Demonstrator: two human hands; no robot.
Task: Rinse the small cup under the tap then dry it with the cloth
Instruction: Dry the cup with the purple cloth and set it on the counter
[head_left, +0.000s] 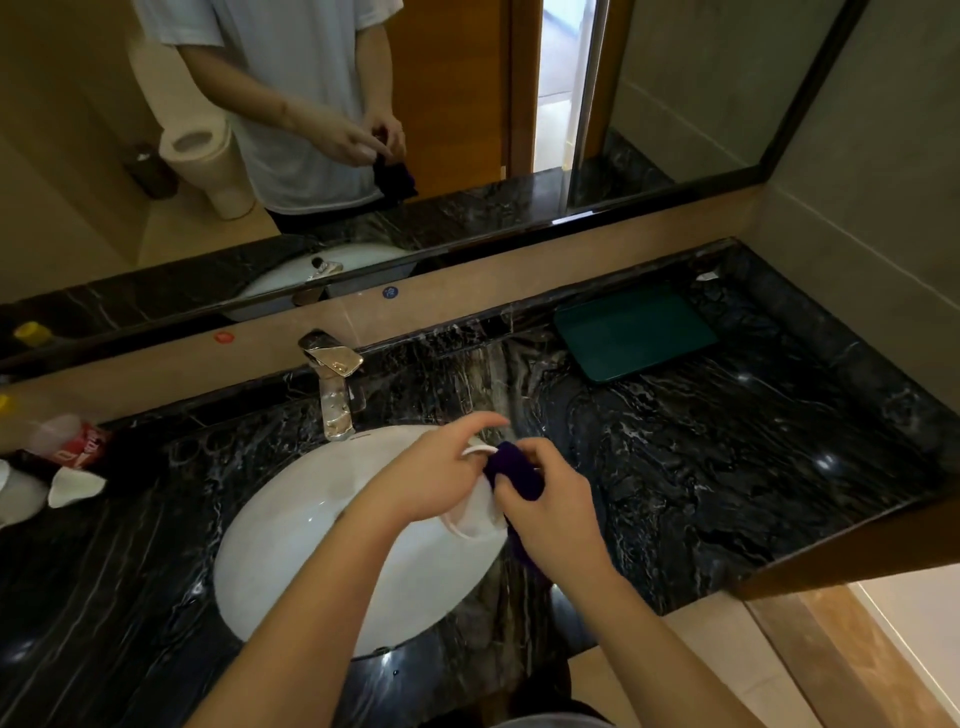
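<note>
Head view: the drying step is in hand. The left hand (431, 478) holds the small cup (475, 512) over the right rim of the sink (291, 561), fingers closed around its white body, with the index finger raised clear. The right hand (550, 514) is closed on the dark cloth (514, 475) and presses a bunched part of it against the cup at the rim — the rest of the cloth hangs down below the hand. Cup and cloth are touching; both sit near the tap (335, 384), which shows no running water, so the rinse is judged complete.

The next move calls for turning the cup in the left hand while the right hand works the cloth over the remaining wet surfaces, inside and out. Whether the inside is already dry cannot be told. A firm hold on the cup is needed — it is likely slippery, and the basin below is hard. The green tray (634, 332) lies well apart on the counter (727, 467).
</note>
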